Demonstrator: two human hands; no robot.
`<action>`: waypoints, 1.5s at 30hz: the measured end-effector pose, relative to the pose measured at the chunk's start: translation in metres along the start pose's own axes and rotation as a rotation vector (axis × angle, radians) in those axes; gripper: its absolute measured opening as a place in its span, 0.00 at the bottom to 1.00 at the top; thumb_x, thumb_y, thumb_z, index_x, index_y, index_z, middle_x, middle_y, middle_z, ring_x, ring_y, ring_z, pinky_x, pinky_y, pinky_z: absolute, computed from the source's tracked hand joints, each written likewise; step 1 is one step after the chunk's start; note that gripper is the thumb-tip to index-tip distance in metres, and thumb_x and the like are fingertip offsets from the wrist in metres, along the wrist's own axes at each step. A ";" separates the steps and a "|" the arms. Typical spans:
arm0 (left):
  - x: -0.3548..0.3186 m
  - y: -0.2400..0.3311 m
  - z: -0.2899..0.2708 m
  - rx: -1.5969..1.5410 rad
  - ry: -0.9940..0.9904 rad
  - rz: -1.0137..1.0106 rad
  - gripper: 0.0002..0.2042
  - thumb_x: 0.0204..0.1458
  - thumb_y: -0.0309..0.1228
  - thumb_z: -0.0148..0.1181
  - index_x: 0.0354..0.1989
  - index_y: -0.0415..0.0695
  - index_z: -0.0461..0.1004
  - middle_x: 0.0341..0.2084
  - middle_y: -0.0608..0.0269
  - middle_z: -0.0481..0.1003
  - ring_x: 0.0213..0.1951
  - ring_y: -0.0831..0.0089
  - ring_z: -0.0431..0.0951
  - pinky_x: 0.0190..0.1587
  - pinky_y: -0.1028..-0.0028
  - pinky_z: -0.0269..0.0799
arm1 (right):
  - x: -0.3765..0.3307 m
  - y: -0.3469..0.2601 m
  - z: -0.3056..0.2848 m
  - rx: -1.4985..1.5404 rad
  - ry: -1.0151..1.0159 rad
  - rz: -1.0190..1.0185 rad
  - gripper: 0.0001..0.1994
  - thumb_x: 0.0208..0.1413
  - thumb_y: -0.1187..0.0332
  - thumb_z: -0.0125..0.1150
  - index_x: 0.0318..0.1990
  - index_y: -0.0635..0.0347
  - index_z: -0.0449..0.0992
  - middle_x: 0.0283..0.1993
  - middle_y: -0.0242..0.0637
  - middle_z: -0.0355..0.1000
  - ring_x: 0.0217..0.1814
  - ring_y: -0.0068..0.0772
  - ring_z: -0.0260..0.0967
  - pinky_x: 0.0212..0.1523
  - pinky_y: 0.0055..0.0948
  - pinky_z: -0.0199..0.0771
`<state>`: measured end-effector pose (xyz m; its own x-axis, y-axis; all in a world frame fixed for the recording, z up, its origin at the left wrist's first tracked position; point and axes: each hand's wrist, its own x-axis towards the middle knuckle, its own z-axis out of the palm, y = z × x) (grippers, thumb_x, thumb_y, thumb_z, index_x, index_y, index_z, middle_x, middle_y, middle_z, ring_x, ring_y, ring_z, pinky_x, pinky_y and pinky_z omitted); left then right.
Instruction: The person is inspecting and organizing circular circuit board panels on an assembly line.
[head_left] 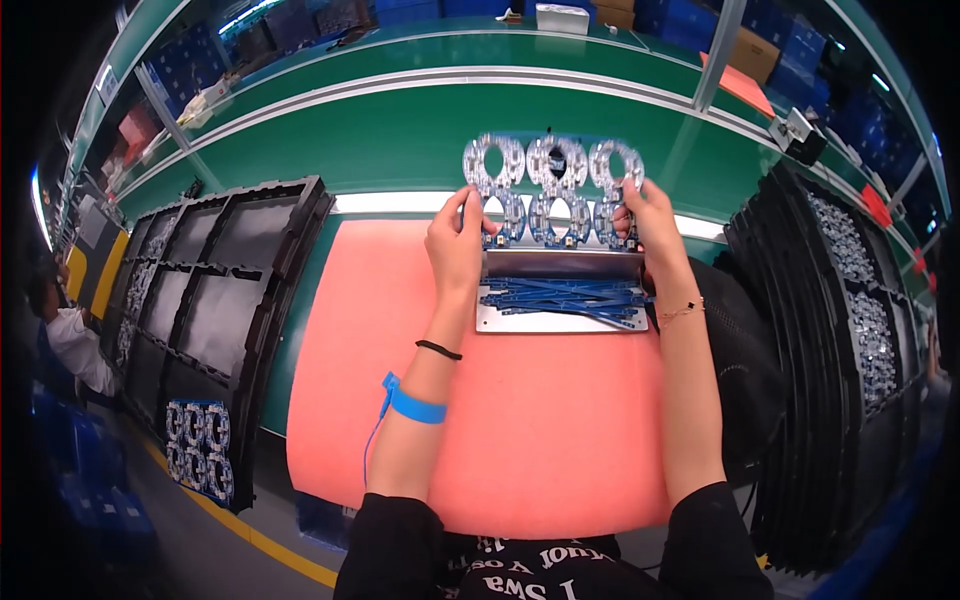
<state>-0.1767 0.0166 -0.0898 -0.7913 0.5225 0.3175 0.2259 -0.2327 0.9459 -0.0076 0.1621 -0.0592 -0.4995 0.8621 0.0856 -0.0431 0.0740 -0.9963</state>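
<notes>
A panel of several ring-shaped circuit boards (557,190), white with blue edges, is raised over the far end of the pink mat (480,420). My left hand (457,245) pinches its left edge between thumb and fingers. At the opposite edge my right hand (652,225) grips it, the thumb on the near face. Just below the panel stands a metal fixture (560,264) with a pale base plate. A loose pile of thin blue strips (560,296) lies on that base, between my forearms. The panel hides the fixture's far part.
At left, a black compartment tray (255,270) holds a ring-board panel (200,450) in its near corner. Stacked black trays (800,330) with more boards stand at right. A black cloth-like item (745,370) lies beside my right forearm. A blue wrist strap (418,408) trails a cord.
</notes>
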 end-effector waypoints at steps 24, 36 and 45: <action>-0.008 0.015 -0.046 0.284 -0.324 0.110 0.10 0.41 0.22 0.60 0.35 0.42 0.75 0.21 0.68 0.73 0.28 0.82 0.72 0.36 0.79 0.67 | -0.019 -0.062 -0.014 0.456 0.121 -0.313 0.11 0.59 0.64 0.47 0.46 0.57 0.70 0.25 0.25 0.67 0.22 0.12 0.62 0.22 0.13 0.61; -0.015 0.029 -0.052 0.337 -0.551 0.130 0.16 0.33 0.24 0.68 0.28 0.41 0.66 0.15 0.67 0.72 0.21 0.81 0.73 0.27 0.83 0.65 | -0.024 -0.070 -0.010 0.480 0.084 -0.317 0.11 0.59 0.64 0.47 0.46 0.57 0.70 0.26 0.23 0.67 0.23 0.10 0.61 0.22 0.11 0.60; -0.017 0.030 -0.035 -0.139 -0.437 0.075 0.19 0.47 0.33 0.62 0.46 0.39 0.68 0.24 0.65 0.75 0.28 0.83 0.72 0.29 0.85 0.64 | -0.040 -0.065 0.034 0.568 0.042 -0.297 0.09 0.59 0.66 0.47 0.44 0.58 0.65 0.34 0.31 0.70 0.31 0.21 0.70 0.31 0.19 0.71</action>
<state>-0.1763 -0.0285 -0.0692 -0.4556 0.7896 0.4110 0.1713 -0.3754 0.9109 -0.0144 0.1055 0.0018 -0.3623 0.8653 0.3464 -0.6320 0.0451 -0.7736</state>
